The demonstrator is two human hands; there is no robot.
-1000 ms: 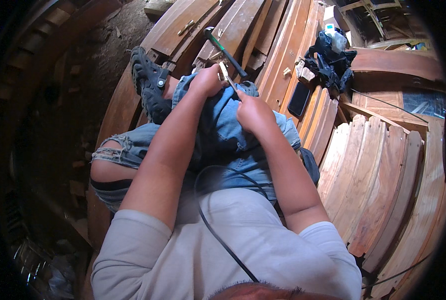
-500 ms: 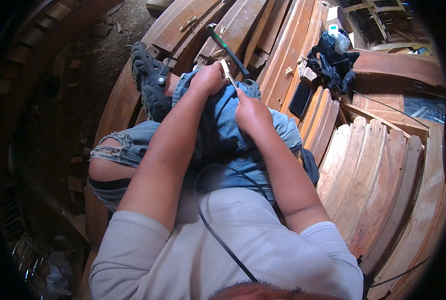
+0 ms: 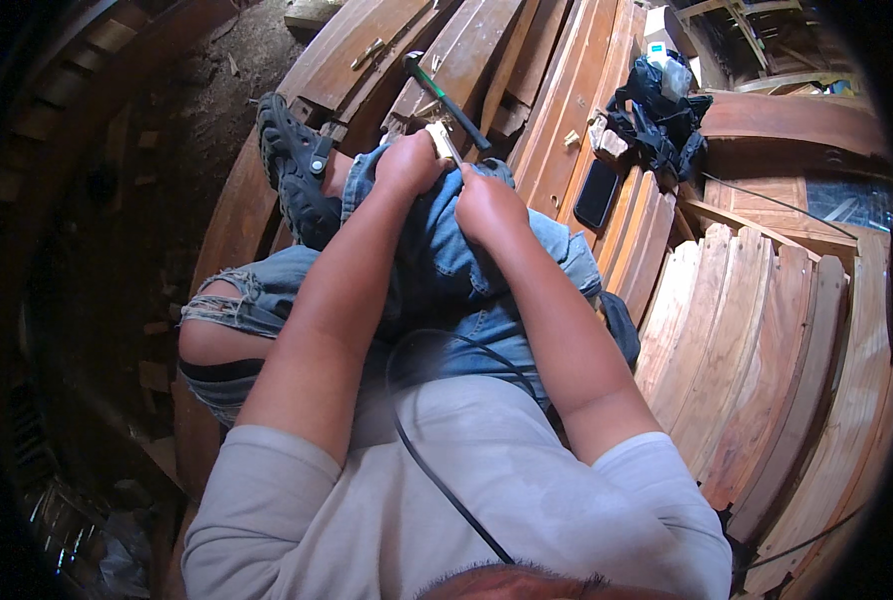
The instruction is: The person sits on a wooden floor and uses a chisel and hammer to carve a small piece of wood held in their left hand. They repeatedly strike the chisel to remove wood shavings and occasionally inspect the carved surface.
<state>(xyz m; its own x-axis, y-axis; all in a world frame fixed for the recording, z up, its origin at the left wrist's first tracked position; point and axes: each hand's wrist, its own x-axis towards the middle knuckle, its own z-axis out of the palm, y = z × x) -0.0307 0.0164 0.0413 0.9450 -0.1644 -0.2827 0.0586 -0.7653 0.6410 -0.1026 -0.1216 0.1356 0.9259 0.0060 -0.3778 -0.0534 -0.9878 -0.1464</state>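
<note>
My left hand (image 3: 414, 164) is closed round a small pale piece of wood (image 3: 439, 136), held over my jeans at the far end of my lap. My right hand (image 3: 492, 206) grips a tool with a narrow metal blade (image 3: 454, 148), which looks like a chisel; its handle is hidden in my fist. The blade points away from me and lies against the wood's right side. Just beyond both hands, a hammer (image 3: 454, 104) with a green and black handle rests on the boards.
Brown wooden planks (image 3: 557, 120) lie under and ahead of me. To the right are a dark phone (image 3: 598, 194), a black bundled bag (image 3: 653, 118) and a row of curved slats (image 3: 732, 340). Wood scraps (image 3: 369, 53) lie about. A black cable (image 3: 437, 475) hangs down my shirt.
My right hand has moved slightly up and left, bringing the blade farther along the wood. My left hand still holds the wood, a little further left. The view has shifted slightly.
</note>
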